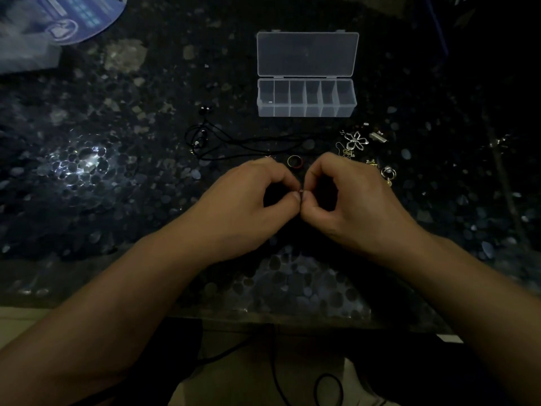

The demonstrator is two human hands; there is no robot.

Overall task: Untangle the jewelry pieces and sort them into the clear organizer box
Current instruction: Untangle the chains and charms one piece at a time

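My left hand (248, 200) and my right hand (348, 200) meet fingertip to fingertip over the dark table, both pinching one tiny jewelry piece (301, 191) too small to identify. Just beyond them lies a red and gold ring (294, 161). A black cord necklace (234, 142) sprawls to the left of the ring. At the right sits a pile of small jewelry with a silver flower pendant (354, 140) and a hoop earring (388, 172). The clear organizer box (306, 111) stands open farther back, its lid (307, 54) laid flat behind it.
The table (117, 200) is dark stone with a pebble pattern and a bright glare spot at the left. A blue and white packet (58, 22) lies at the far left corner. The table's front edge runs below my forearms, with cables underneath.
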